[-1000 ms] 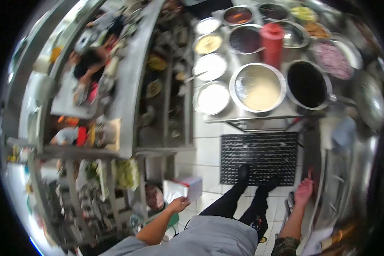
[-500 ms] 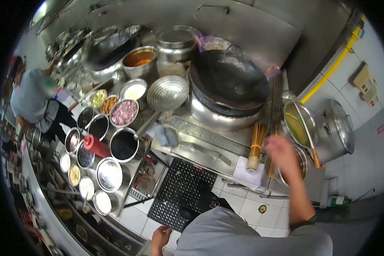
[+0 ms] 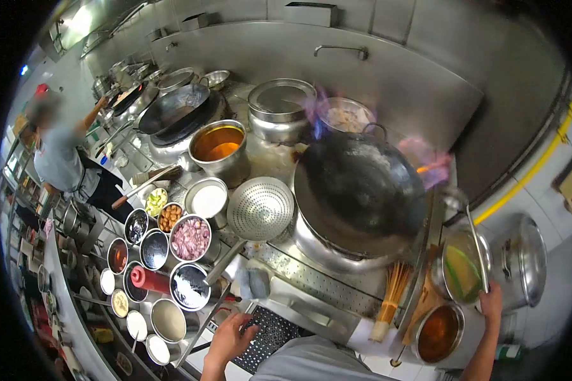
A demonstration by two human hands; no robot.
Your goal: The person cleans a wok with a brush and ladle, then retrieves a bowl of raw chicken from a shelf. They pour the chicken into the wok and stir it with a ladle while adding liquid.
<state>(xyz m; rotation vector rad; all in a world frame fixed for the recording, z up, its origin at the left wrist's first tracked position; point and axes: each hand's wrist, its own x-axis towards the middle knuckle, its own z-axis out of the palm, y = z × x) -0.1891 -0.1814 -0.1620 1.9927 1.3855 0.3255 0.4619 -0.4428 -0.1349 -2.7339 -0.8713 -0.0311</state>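
My right hand is closed around the lower end of a long ladle, whose shaft crosses a pot of yellowish broth with green pieces. The ladle's round bowl lies up beside the wok. My left hand hangs near the stove's front edge with fingers apart and holds nothing. A large dark wok sits on the burner before me, with bluish flames behind and at its right. To its left, a perforated strainer rests over the containers. A bamboo brush stands by the wok's front right.
Several seasoning containers, one with chopped purple onion, fill the left side near a red squeeze bottle. A pot of orange oil stands behind the strainer. A bowl of brown liquid is front right. A co-worker works at far left.
My right hand has gone from above the brush to the right and closed on the ladle. My left hand has risen into fuller view, and the camera has shifted. Flames beside the wok look larger.
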